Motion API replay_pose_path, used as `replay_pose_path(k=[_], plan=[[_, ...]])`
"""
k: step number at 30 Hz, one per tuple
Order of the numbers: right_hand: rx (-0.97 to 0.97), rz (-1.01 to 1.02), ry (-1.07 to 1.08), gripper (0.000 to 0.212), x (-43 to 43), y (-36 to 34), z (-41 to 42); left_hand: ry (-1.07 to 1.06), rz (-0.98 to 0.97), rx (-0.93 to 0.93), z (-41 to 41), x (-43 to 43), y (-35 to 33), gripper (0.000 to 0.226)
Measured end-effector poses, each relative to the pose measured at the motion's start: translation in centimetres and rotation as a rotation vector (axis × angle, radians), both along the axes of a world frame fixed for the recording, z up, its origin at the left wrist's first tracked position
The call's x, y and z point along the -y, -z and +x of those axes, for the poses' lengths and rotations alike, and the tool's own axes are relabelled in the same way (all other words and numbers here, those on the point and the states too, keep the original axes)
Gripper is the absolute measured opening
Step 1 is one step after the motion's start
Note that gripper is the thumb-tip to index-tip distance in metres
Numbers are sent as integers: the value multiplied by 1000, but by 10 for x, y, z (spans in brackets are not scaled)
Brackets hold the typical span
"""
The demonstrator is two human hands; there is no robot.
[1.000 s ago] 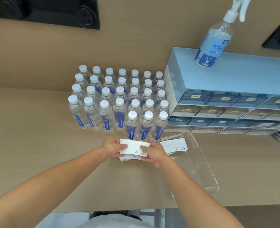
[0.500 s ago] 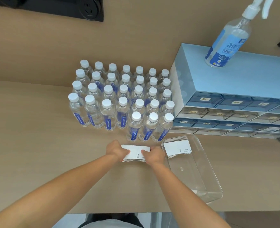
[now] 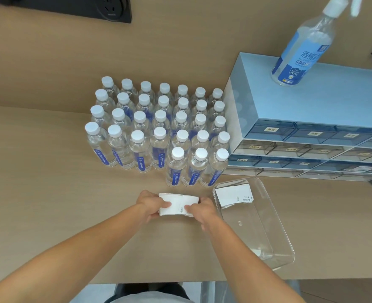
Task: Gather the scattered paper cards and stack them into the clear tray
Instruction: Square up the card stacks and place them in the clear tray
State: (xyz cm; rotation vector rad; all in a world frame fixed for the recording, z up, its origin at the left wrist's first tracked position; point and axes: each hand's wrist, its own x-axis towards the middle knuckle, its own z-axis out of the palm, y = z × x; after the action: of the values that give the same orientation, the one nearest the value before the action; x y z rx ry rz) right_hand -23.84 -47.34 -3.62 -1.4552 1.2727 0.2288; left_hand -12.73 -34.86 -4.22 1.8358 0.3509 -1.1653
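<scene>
Both hands have closed in on the loose cards since a second ago: what was then a fanned, uneven sheaf held slightly up is now squared between them, low on the counter (image 3: 49, 193). The left hand (image 3: 150, 203) pinches the left end of the bundle of cards (image 3: 178, 204), thumb on top and fingers curled under the edge; the right hand (image 3: 200, 209) pinches the right end the same way. Pressing in from both ends looks meant to line the edges up, so the bundle can go down as one neat block rather than sliding apart.

Just to the right sits the clear tray (image 3: 279, 243), long side running away from the person. A first pile of cards (image 3: 233, 195) already lies flat in its far end, tucked against the far wall, which leaves the near part bare. The tray sits close enough that the bundle need only be carried a short way rightward over the low rim.

Behind the hands stands a block of water bottles (image 3: 159, 132), the nearest three just beyond the cards, so lifting forward risks knocking one; a sideways move avoids them. A drawer unit (image 3: 312, 110) with a spray bottle (image 3: 303, 47) on top stands beyond the tray. No other loose cards show on the counter, so this bundle may be the last to go in.
</scene>
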Motion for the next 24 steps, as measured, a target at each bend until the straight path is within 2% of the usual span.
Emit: replay_pose_path(k=[4, 10, 16, 20, 24], plan=[[32, 67, 14, 30, 3, 5, -5, 56, -72, -34, 0, -6, 2, 41], [104, 168, 39, 41, 4, 8, -9, 106, -195, -74, -1, -16, -2, 46], [211, 321, 63, 42, 5, -9, -13, 103, -301, -207, -2, -25, -15, 39], [289, 403, 37, 36, 4, -21, -12, -1, -331, -181, -18, -16, -28, 39], [328, 421, 16, 34, -3, -25, -13, -179, -264, -82, -36, -4, -34, 34]])
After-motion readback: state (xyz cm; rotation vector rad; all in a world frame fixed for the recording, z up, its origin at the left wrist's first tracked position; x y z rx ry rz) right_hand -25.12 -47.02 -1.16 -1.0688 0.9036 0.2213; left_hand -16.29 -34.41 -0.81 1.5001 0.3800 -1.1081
